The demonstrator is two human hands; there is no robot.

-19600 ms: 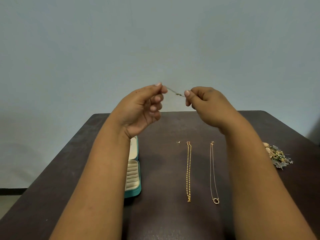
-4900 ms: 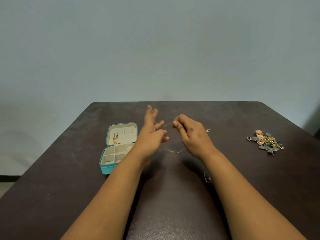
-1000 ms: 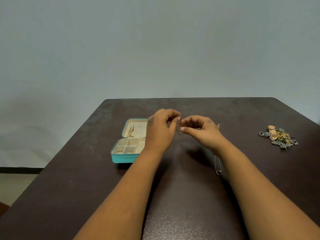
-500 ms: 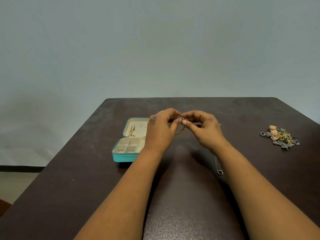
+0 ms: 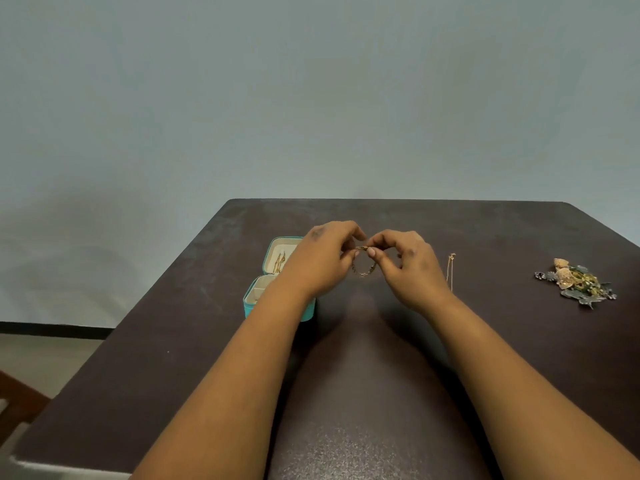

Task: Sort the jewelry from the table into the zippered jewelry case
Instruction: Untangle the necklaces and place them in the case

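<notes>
Pinching gold chain [image 5: 363, 271] between left hand [image 5: 320, 261] and right hand [image 5: 408, 268] fingertips (one piece already cased [image 5: 252, 306]); thin necklace [image 5: 450, 271], brooch pile [image 5: 576, 282] left.

We see a teal case [image 5: 307, 313] with cream lining, a gold chain [image 5: 363, 271], a thin gold necklace [image 5: 450, 271], a dark brown table [image 5: 381, 393], and a gold, green and grey jewelry pile [image 5: 576, 284] against a pale blue-grey wall [image 5: 311, 98].
</notes>
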